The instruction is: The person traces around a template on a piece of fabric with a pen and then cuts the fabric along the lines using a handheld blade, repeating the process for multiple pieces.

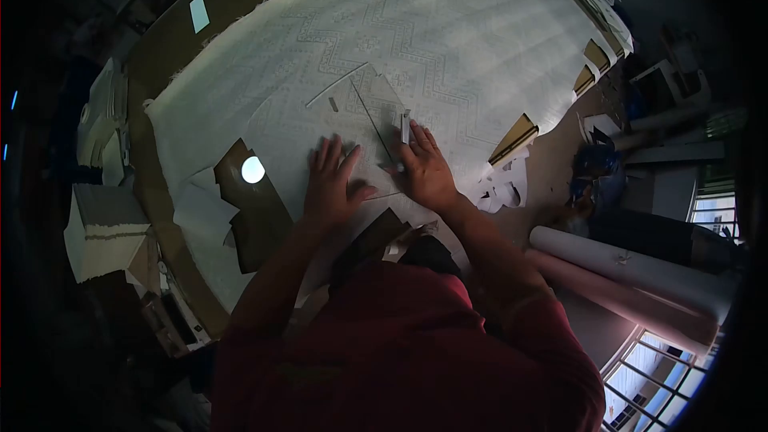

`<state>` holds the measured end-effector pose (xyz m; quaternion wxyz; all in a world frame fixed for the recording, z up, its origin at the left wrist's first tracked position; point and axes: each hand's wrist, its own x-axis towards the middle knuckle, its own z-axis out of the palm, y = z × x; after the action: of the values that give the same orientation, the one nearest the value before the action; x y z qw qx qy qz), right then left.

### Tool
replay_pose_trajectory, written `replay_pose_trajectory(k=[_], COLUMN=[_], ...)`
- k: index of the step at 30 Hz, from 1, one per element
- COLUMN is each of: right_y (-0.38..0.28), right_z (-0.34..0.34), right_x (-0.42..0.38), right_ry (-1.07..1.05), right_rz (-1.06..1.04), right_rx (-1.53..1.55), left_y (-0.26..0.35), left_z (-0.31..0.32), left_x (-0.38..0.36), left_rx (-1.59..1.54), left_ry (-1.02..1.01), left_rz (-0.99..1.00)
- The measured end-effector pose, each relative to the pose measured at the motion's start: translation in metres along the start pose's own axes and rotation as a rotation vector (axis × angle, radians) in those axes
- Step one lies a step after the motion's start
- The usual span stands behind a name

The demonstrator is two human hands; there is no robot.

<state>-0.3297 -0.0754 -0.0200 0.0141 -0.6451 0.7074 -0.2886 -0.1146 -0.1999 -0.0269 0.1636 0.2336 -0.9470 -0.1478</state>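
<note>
Pale patterned fabric (pixel 496 40) covers the large table, with a zigzag design near its middle. My left hand (pixel 332 180) lies flat on a pale sheet (pixel 344 124), fingers spread. At the sheet's right side, my right hand (pixel 426 168) is closed around something I cannot make out. A small metallic tool (pixel 406 127) lies by its fingertips, and a thin dark line (pixel 372 122) runs from the hand up across the sheet. A short grey piece (pixel 334 104) rests on the sheet, below a pale curved strip (pixel 338 85).
Left of my arms lies a dark cut piece (pixel 260 220) with a bright round spot on it. Brown folded pieces (pixel 514 141) and white scraps (pixel 506 192) sit at the right edge. Large rolls (pixel 632 268) lie at the lower right. Paper stacks (pixel 104 124) stand left.
</note>
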Motion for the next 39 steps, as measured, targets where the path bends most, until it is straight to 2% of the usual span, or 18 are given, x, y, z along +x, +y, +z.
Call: replay_pose_trajectory(k=[4,6,7,9,11,13,15,19,21,22,24,27,28,31,33,36,37,39], right_y=[0.064,0.088,0.098,0.109,0.110,0.109,0.108,0.114,0.116,0.115,0.114,0.111,0.112,0.118,0.119,0.110,0.111,0.113], right_z=[-0.033,-0.042,-0.043,-0.044,-0.050,-0.050,-0.050,-0.046,-0.045,-0.045,-0.046,-0.049,-0.049,-0.039,-0.037,-0.040,-0.041,-0.037], right_x=[-0.001,0.003,0.006,0.018,0.019,0.021,0.021,0.018,0.016,0.017,0.018,0.021,0.021,0.017,0.018,0.017,0.015,0.016], right_ry=[0.015,-0.021,-0.038,-0.048,-0.163,-0.127,-0.087,-0.073,-0.091,-0.090,-0.092,-0.078,-0.079,-0.021,-0.008,-0.030,-0.041,-0.044], right_rz=[-0.035,-0.060,-0.054,-0.083,-0.069,-0.106,-0.138,-0.074,-0.072,-0.069,-0.080,-0.066,-0.082,-0.172,-0.187,-0.124,-0.124,-0.132], right_rx=[0.006,0.035,0.062,0.104,0.084,0.093,0.094,0.177,0.212,0.192,0.172,0.182,0.190,0.177,0.144,0.104,0.082,0.090], left_y=[0.014,0.011,0.017,0.021,0.016,0.018,0.016,-0.009,-0.033,-0.037,-0.043,-0.023,-0.031,-0.052,-0.045,-0.101,-0.105,-0.118], left_z=[0.012,0.006,-0.003,-0.022,-0.026,-0.033,-0.041,-0.031,-0.038,-0.038,-0.038,-0.057,-0.060,-0.077,-0.115,-0.109,-0.121,-0.148], left_x=[0.003,-0.006,-0.006,0.006,0.009,0.017,0.029,0.033,0.028,0.026,0.021,0.030,0.021,-0.021,-0.039,-0.093,-0.098,-0.108], left_rx=[-0.204,-0.052,-0.029,-0.063,-0.002,0.049,0.108,0.132,0.026,0.024,-0.229,-0.135,-0.119,-0.083,-0.249,-0.224,-0.251,-0.147], left_ry=[0.171,0.181,0.190,0.153,0.158,0.149,-0.003,0.155,-0.026,-0.017,0.194,0.170,0.197,0.364,0.459,0.585,0.583,0.355], left_rz=[-0.297,-0.634,-0.667,-0.983,-1.018,-1.050,-1.136,-1.174,-1.256,-1.262,-1.329,-1.244,-1.278,-1.136,-1.082,-1.173,-1.176,-1.277])
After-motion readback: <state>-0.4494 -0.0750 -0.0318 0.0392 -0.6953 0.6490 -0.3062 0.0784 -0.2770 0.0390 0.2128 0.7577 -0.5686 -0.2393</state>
